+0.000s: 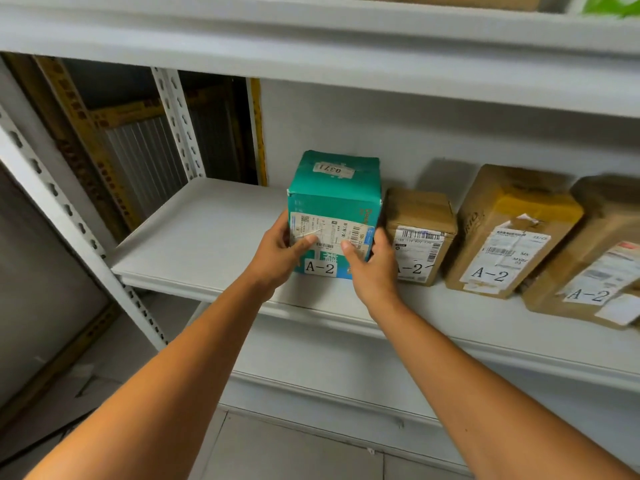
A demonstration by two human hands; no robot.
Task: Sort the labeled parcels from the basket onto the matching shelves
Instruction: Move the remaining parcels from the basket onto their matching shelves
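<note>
— Left to right, please.

— Bare stretch of white shelf at far left. Next, left hand: thumb flat on the front face, fingers wrapped round the left edge of the green parcel. Upright on the shelf board, A-2 label facing out.

— And the other side?

— Right hand: thumb on the front, fingers curled round the right edge, tucked in against the small brown parcel just beside. Clamped from both sides, not yet let go. Further right, second brown parcel and third brown parcel, each marked A-2, lined up along the same board.

— How far along?

— By the look of the row: three brown ones shelved, the green one set down among matching labels, only the release left for it. Basket out of view, so no telling how many to go.
</note>
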